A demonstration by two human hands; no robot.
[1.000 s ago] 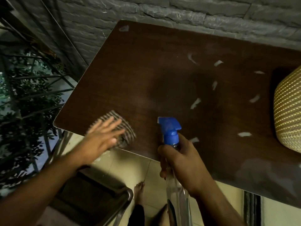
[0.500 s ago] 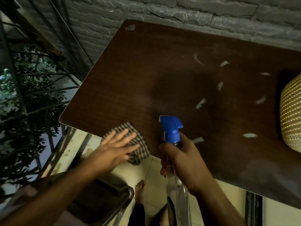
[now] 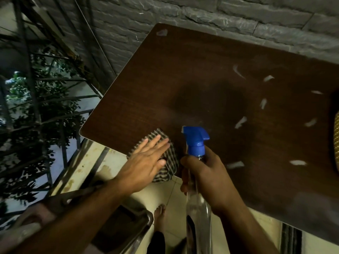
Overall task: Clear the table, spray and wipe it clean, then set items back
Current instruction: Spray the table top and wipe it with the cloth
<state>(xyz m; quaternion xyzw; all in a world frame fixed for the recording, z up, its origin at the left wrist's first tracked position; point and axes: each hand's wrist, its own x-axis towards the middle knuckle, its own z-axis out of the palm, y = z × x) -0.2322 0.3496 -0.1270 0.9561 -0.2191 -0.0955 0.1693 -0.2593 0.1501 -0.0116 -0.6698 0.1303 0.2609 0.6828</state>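
A dark brown wooden table (image 3: 183, 74) stands against a grey stone wall. My left hand (image 3: 145, 160) lies flat, fingers spread, on a checked cloth (image 3: 169, 162) at the table's near edge; part of the cloth hangs over the edge. My right hand (image 3: 205, 173) grips a clear spray bottle (image 3: 197, 208) by its neck. Its blue nozzle (image 3: 195, 139) points toward the table's far left. Several white scraps (image 3: 240, 122) lie scattered over the right half of the tabletop.
A yellow woven object (image 3: 336, 140) sits at the table's right edge. A metal-framed chair (image 3: 128, 222) stands below the near-left corner, beside my bare foot (image 3: 159, 215) on pale tiles. A metal railing (image 3: 36, 107) with foliage behind runs along the left.
My left hand has slid the checked cloth to the right along the near edge, toward the spray bottle. The right hand holds the bottle in about the same place.
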